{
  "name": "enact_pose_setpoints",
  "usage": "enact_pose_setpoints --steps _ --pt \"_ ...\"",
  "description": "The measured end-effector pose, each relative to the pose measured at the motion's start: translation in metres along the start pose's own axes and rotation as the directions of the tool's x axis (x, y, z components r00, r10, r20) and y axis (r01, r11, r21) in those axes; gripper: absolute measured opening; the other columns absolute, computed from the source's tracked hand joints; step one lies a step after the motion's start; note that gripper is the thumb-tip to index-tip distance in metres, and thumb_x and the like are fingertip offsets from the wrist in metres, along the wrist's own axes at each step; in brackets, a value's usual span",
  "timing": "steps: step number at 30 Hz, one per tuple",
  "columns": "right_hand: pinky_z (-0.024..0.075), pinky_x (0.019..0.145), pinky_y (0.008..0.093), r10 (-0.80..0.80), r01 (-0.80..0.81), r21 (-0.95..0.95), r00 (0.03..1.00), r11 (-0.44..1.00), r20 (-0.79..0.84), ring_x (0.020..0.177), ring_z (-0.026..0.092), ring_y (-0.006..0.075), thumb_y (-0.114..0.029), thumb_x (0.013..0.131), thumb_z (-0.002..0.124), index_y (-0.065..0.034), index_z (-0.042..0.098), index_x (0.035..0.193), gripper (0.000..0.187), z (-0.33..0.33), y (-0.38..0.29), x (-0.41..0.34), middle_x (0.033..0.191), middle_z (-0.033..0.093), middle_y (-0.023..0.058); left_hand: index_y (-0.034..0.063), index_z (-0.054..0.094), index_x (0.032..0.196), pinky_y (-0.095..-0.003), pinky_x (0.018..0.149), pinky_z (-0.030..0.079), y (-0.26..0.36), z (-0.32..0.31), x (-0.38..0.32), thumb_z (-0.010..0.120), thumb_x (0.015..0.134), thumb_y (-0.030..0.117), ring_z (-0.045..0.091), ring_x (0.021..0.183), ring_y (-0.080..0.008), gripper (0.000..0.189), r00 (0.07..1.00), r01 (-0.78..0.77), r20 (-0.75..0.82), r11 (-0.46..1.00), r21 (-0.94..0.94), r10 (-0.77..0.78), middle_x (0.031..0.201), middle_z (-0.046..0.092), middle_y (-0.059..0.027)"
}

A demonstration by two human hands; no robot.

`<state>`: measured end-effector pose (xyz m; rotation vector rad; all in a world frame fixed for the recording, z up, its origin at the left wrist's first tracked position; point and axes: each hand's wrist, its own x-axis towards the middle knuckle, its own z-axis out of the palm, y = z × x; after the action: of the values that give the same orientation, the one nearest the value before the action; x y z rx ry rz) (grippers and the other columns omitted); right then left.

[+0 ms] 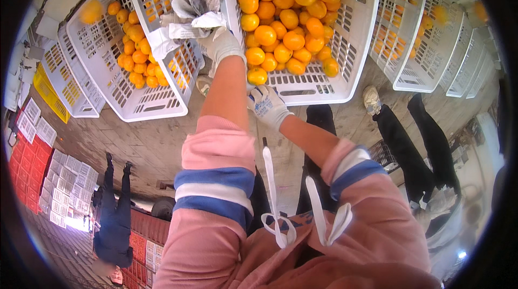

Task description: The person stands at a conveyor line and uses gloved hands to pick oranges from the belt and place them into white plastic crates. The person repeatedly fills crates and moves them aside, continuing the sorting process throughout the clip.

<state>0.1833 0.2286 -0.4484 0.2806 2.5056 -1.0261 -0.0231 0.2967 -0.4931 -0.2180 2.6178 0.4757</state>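
Observation:
A white plastic crate (356,46) full of oranges or mandarins (283,30) stands in front of me, its near side tilted down towards me. My right hand (267,105), in a white work glove, has its fingers curled at the near left corner of this crate. Further up, my left hand (222,48), also gloved, reaches to crumpled printed paper sheets (198,9) lying over the rims between two crates; its fingers are partly hidden by the paper and the wrist. On the left, a second white crate (129,107) holds more of the orange fruit (139,56).
More white crates (412,74) with fruit stand at right, beside a co-worker in black trousers (404,147). At far left are a yellow crate (50,94) and stacked red boxes (30,167). Another person in dark clothes (113,232) stands at lower left.

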Motion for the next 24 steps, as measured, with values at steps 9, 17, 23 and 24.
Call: enact_pose_setpoints --steps 9,17,23,24 --pt "0.0433 0.096 0.0504 0.413 -0.467 0.12 0.597 0.876 -0.688 0.122 0.045 0.0433 -0.035 0.079 0.075 -0.0136 0.048 0.139 0.069 -0.114 0.15 0.0 0.136 0.045 0.0232 -0.003 0.055 0.124 -0.0411 0.096 0.046 0.026 -0.014 -0.011 0.047 0.098 0.034 0.056 0.116 -0.0358 0.046 0.963 0.269 0.044 0.961 -0.07 -0.266 0.127 0.056 -0.0233" --pt "0.0349 0.106 0.0524 0.593 -0.584 -0.182 0.805 0.791 -0.006 0.128 0.045 0.0403 -0.061 0.084 0.06 -0.0209 0.041 0.147 0.077 -0.103 0.188 0.015 0.136 0.05 0.0202 -0.0034 0.049 0.13 -0.0419 0.095 0.047 0.017 -0.011 -0.009 0.049 0.097 0.04 0.057 0.116 -0.0368 0.055 0.969 0.239 0.052 0.97 0.034 -0.24 0.127 0.057 -0.0243" --pt "0.04 0.103 0.0457 0.436 -0.44 -0.081 0.898 0.894 -0.065 0.117 0.053 0.0367 -0.047 0.08 0.071 -0.0173 0.051 0.137 0.068 -0.114 0.15 -0.037 0.12 0.06 0.013 -0.0035 0.048 0.13 -0.0417 0.096 0.046 0.031 -0.018 -0.016 0.058 0.093 0.042 0.059 0.114 -0.0372 0.059 0.947 0.319 0.007 0.937 -0.143 -0.322 0.13 0.056 -0.0236" --pt "0.0394 0.102 0.0464 0.436 -0.438 -0.06 0.899 0.897 -0.043 0.114 0.052 0.0343 -0.045 0.079 0.072 -0.0188 0.053 0.135 0.065 -0.109 0.14 -0.044 0.12 0.059 0.0106 -0.0033 0.047 0.131 -0.0412 0.097 0.046 0.033 -0.02 -0.017 0.058 0.093 0.041 0.059 0.116 -0.0368 0.06 0.944 0.328 0.009 0.937 -0.123 -0.329 0.132 0.055 -0.0234"
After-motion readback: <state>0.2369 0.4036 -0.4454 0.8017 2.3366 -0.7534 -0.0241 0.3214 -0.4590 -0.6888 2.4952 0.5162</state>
